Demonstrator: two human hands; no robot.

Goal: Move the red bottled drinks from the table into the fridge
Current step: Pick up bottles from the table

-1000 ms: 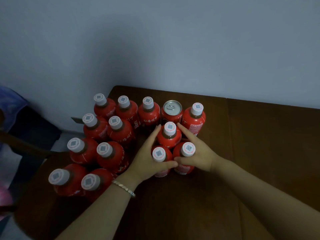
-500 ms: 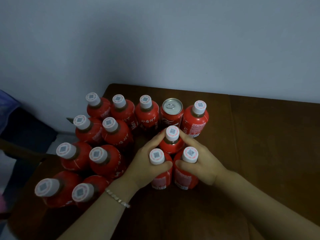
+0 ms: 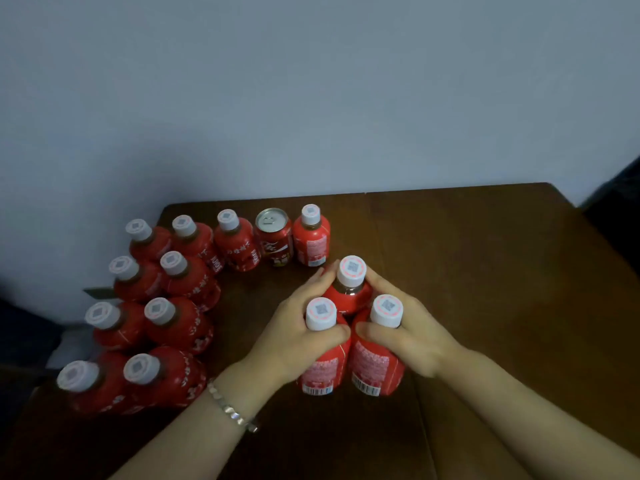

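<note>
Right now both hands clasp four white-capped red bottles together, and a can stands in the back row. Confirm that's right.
Wrong on the count: the head view shows three white-capped red bottles, not four, clasped between the left hand and right hand. The can does stand in the back row.

The left hand point(image 3: 294, 336) and right hand point(image 3: 414, 337) clasp three red bottles point(image 3: 375, 368) bunched together, fingers point(image 3: 313, 284) curled round them. Left of the fingers stand more red bottles point(image 3: 180, 323); beyond the fingers, a red can point(image 3: 276, 245) on the worktop point(image 3: 485, 271).

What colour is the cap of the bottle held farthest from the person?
The cap is white, printed grey on top; head view.
</note>
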